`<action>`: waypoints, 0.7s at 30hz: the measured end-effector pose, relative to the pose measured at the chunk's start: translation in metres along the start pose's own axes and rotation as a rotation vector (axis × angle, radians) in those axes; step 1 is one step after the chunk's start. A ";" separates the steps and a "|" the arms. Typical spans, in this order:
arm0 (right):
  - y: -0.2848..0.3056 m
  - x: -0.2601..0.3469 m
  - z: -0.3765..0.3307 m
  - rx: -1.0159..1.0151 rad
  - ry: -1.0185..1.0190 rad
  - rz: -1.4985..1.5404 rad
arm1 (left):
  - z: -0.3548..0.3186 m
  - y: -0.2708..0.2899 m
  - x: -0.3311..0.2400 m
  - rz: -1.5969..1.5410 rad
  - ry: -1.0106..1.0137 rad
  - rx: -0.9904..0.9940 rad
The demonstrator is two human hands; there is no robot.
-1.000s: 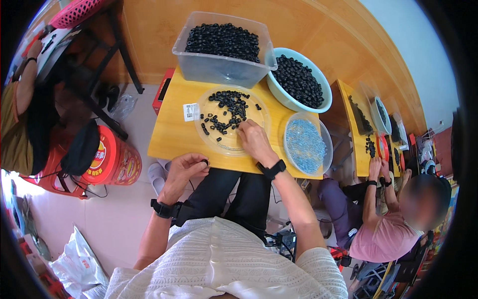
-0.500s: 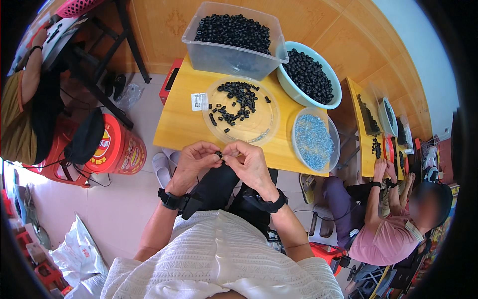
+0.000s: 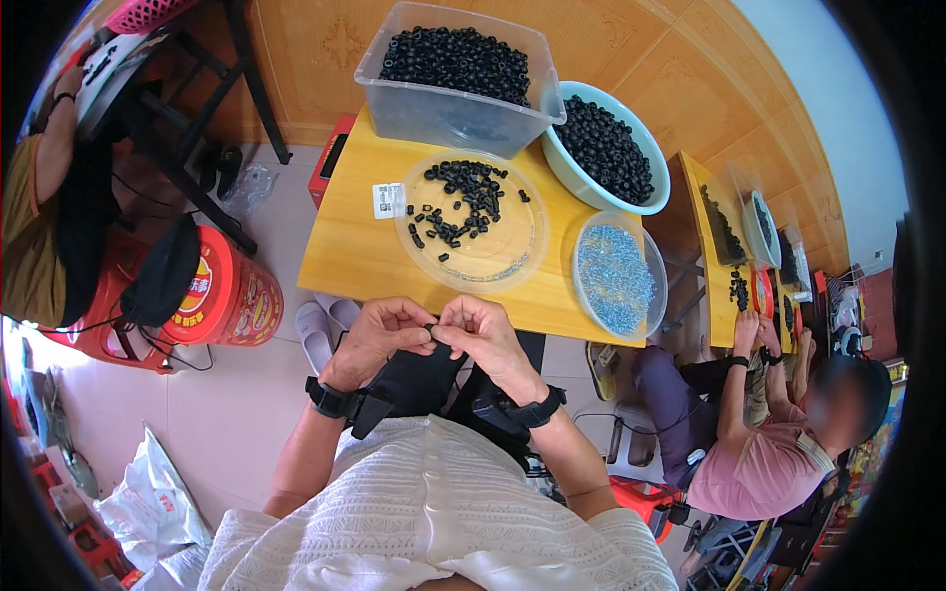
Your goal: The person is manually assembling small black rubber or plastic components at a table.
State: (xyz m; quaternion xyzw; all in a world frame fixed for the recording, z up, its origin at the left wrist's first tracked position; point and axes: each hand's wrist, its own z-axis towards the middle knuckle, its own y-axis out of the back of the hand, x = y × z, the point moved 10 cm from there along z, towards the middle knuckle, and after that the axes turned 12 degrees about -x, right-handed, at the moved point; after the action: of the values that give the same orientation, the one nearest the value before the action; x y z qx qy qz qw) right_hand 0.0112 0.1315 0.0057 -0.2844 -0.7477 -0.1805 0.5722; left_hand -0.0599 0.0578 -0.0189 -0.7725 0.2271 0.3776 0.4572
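Both hands' grips, left hand [image 3: 379,335] and right hand [image 3: 483,333], pinch one small black piece [image 3: 432,329] above the lap, seemingly mid-assembly; next likely needs fine fingertip alignment, near the yellow surface [image 3: 345,256]

Pale tiled floor [image 3: 246,394], wood-panelled wall [image 3: 325,59], low yellow table [image 3: 345,246] in daylight.

Head camera looks steeply down (fisheye) over the yellow table [image 3: 355,258].
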 end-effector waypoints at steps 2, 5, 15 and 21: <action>-0.002 0.004 0.005 0.023 -0.007 -0.091 | -0.001 0.003 0.000 -0.035 0.000 -0.006; 0.021 0.029 0.033 -0.199 0.299 -0.429 | -0.002 0.008 -0.003 -0.110 -0.010 -0.023; -0.023 0.048 0.067 0.023 0.900 -1.227 | -0.004 0.016 -0.009 -0.209 -0.040 -0.052; -0.003 0.055 0.065 -0.129 0.847 -0.989 | -0.001 0.023 -0.007 -0.201 -0.054 -0.102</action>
State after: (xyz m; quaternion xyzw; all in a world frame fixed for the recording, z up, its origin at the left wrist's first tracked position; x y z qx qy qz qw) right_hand -0.0495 0.1797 0.0404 0.1550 -0.4878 -0.5635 0.6485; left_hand -0.0798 0.0454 -0.0256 -0.8033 0.1169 0.3616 0.4586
